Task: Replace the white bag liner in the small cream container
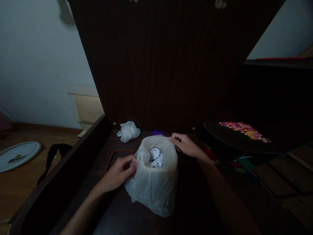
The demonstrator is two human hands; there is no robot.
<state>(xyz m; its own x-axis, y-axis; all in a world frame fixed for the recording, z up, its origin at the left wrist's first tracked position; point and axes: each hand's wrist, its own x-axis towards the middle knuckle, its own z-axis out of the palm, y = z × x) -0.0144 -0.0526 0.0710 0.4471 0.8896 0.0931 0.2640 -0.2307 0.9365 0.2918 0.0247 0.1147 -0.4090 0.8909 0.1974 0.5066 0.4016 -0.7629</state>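
Two bare hands at a plastic-lined container on a dark brown wooden desk (107, 222). The left hand (121, 171) has thumb and fingers close together, apparently pinching a fold of the translucent white plastic liner (156, 192) at the side nearer the desk's raised left edge; the right hand (186, 145) is bent narrowly over the far right of the rim, though whether it grips or merely rests cannot be told. The liner covers a rounded container standing upright, set forward of the desk's back edge. Already done, to judge from the arrangement: the plastic is turned outward over the rim all round, and crumpled white paper (156, 157) lies within the mouth. Left undone, it would seem: the outer skirt hangs loose and uneven, with creases not yet smoothed. Near the back left corner lies a crumpled ball of whitish translucent plastic (128, 132), untouched. Hidden or indistinct: the container's wall and base, masked by the liner; the depth of the paper; a purple object (157, 133) at the back edge, mostly concealed behind the rim; and a thin reddish-brown loop (119, 150), partly covered by the left hand. Beyond the desk's right side, deep shadow obscures the objects below a heap of small multicoloured pieces (246, 130).
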